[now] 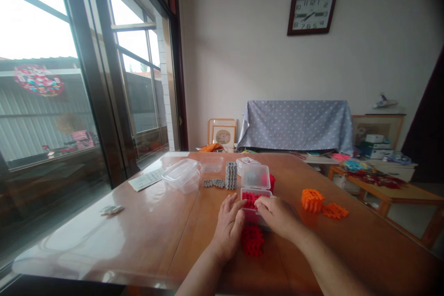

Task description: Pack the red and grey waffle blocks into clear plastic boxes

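The small clear box (248,215) sits on the table right between your two hands, its hinged lid (255,176) standing open on the side away from you. Red lattice pieces (248,198) fill it to the rim.

Your left hand (229,224) is half curled, with its fingertips against the box's left wall. It leans on the box rather than closing round it, probably to stop the light plastic from sliding. Your right hand (277,215) arches over the box from the other side, fingers bent down onto the red pieces. Whether they actually pinch one is hidden.

Just below your hands, towards you, a red block (252,240) of joined pieces lies on the wood. To the right of your right hand lie two orange clusters (312,200). Beyond your left hand stands a grey stack (231,175), and further left are empty clear tubs (182,175) and a printed sheet (146,179). Everything seems grouped by colour.

The table (138,236) is glossy brown wood. A large window (52,78) is on your left. A clock (311,13) hangs on the pale far wall above furniture draped in a dotted cloth (294,122).
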The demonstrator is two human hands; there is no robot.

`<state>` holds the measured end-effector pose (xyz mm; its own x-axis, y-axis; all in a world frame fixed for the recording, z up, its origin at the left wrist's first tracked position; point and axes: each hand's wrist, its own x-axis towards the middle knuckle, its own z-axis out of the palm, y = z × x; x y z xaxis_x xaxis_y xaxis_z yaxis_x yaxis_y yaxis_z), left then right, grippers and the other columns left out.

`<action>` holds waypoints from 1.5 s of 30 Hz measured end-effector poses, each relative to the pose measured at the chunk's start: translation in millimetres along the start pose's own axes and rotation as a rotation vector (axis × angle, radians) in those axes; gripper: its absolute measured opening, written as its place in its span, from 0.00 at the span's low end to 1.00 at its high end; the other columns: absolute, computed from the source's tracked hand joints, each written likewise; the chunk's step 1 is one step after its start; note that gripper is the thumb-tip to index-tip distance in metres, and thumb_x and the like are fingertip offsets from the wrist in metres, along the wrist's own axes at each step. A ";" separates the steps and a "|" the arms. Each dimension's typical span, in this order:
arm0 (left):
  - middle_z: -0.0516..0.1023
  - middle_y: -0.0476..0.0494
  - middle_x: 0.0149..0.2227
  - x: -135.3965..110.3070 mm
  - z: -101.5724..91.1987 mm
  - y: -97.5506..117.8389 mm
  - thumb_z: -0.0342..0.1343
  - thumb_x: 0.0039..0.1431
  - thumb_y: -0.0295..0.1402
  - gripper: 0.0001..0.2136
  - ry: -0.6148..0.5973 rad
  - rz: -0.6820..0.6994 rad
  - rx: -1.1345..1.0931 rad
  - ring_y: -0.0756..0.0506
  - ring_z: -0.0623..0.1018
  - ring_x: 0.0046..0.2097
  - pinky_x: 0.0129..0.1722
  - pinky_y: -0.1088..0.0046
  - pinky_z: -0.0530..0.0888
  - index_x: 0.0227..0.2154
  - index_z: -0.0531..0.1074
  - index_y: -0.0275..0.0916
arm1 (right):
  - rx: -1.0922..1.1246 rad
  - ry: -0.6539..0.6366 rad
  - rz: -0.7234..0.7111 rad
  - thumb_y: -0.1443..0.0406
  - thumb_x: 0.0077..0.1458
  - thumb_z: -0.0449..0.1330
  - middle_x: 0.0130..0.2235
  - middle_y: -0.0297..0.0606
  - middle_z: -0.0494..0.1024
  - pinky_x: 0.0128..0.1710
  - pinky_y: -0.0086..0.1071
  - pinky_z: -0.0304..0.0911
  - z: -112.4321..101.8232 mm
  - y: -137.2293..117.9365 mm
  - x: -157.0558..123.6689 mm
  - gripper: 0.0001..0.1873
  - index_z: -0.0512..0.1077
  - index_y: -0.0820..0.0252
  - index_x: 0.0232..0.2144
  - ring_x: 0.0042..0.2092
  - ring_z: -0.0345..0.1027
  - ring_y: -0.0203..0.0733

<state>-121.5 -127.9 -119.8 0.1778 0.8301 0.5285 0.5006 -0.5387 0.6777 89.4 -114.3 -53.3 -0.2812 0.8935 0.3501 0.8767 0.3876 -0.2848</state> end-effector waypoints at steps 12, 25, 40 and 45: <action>0.58 0.43 0.70 -0.1 -1.9 7.9 0.42 0.73 0.44 0.20 -0.029 0.067 0.118 0.37 0.54 0.72 0.70 0.47 0.55 0.61 0.70 0.51 | -0.152 -0.059 -0.011 0.58 0.70 0.45 0.34 0.38 0.83 0.35 0.34 0.48 -12.0 -13.4 -3.8 0.23 0.77 0.53 0.32 0.37 0.74 0.42; 0.60 0.41 0.69 -0.4 -1.9 12.5 0.45 0.72 0.45 0.20 -0.013 0.086 0.135 0.37 0.55 0.72 0.70 0.48 0.55 0.61 0.70 0.48 | 0.183 0.228 -0.011 0.58 0.66 0.50 0.33 0.38 0.80 0.39 0.32 0.59 -10.1 -9.7 -23.1 0.16 0.74 0.54 0.32 0.37 0.71 0.43; 0.61 0.38 0.69 -0.5 -0.1 7.5 0.42 0.74 0.43 0.21 0.036 0.077 0.080 0.38 0.57 0.71 0.70 0.50 0.56 0.63 0.67 0.44 | 0.410 0.011 0.235 0.46 0.61 0.56 0.30 0.36 0.80 0.30 0.33 0.60 44.4 -15.5 -67.8 0.20 0.74 0.54 0.35 0.30 0.72 0.43; 0.63 0.36 0.67 0.0 0.4 4.7 0.41 0.74 0.42 0.21 0.090 0.029 0.027 0.39 0.60 0.69 0.69 0.51 0.59 0.62 0.68 0.43 | 0.449 0.007 0.280 0.50 0.60 0.58 0.27 0.35 0.80 0.30 0.32 0.60 52.4 -14.6 -64.1 0.16 0.76 0.53 0.35 0.29 0.73 0.43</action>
<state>-118.8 -130.4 -116.8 0.1166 0.7971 0.5925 0.5187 -0.5576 0.6481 74.1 -165.3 -118.3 -0.0562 0.9757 0.2117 0.6636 0.1949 -0.7222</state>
